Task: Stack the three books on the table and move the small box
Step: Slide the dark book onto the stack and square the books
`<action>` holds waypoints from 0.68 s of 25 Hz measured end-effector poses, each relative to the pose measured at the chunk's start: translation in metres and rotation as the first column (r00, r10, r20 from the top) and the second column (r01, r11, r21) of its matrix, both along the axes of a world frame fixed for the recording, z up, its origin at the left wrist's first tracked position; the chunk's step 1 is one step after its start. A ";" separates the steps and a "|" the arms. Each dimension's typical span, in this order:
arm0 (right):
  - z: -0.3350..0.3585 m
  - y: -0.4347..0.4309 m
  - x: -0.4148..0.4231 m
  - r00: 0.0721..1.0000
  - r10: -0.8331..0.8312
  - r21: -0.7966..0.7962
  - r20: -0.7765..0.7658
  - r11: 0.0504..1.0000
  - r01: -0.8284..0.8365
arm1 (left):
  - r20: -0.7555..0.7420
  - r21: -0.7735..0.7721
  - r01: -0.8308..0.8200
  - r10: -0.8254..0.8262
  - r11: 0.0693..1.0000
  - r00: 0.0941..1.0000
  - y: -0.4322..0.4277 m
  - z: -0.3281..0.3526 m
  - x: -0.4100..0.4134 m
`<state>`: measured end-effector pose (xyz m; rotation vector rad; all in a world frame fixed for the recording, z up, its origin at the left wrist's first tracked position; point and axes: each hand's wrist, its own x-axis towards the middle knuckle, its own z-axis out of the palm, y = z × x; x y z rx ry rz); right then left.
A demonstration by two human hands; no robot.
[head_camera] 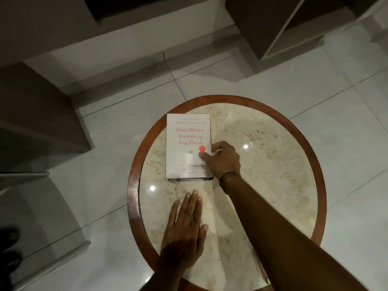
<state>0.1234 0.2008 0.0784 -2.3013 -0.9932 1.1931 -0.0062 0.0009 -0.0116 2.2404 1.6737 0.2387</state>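
A white book with red title lettering (187,139) lies face up on the left half of the round marble table (273,164). A darker book edge (190,179) shows under its near side, so it rests on at least one other book. My right hand (222,159) grips the stack's right edge, thumb on the white cover and fingers curled around the side. My left hand (185,225) lies flat on the tabletop, fingers together, just in front of the stack and apart from it. No small box is in view.
The table has a raised brown wooden rim (134,206). Pale tiled floor (315,97) surrounds it. Grey furniture (37,114) stands to the left and a cabinet (294,34) at the back right. A dark shoe (9,236) sits at lower left.
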 end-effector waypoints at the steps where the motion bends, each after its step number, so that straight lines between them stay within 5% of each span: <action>1: -0.001 -0.001 -0.001 0.996 -0.004 -0.010 0.088 1.000 0.004 | 0.010 -0.001 0.014 -0.014 1.000 1.000 0.000 0.002 0.000; 4: -0.005 -0.002 -0.003 0.979 0.054 -0.033 0.196 0.998 -0.049 | 0.266 -0.043 -0.092 0.100 0.995 0.959 0.007 0.018 -0.001; 7: -0.010 0.004 0.000 0.988 0.084 -0.035 0.126 0.996 -0.080 | 0.460 -0.132 -0.538 0.532 0.833 0.711 0.066 0.048 -0.009; 9: -0.012 0.011 -0.003 0.987 0.121 -0.077 0.111 0.991 -0.113 | 0.346 -0.232 -0.692 0.723 0.684 0.598 0.128 0.060 -0.018; 13: -0.016 0.016 -0.015 0.965 0.178 -0.087 0.194 0.983 -0.164 | -0.018 -0.497 -0.653 0.745 0.572 0.667 0.202 0.071 0.001; 17: -0.019 0.019 -0.011 0.974 0.175 -0.091 0.145 0.982 -0.163 | 0.097 -0.580 -0.604 0.783 0.547 0.615 0.214 0.073 -0.010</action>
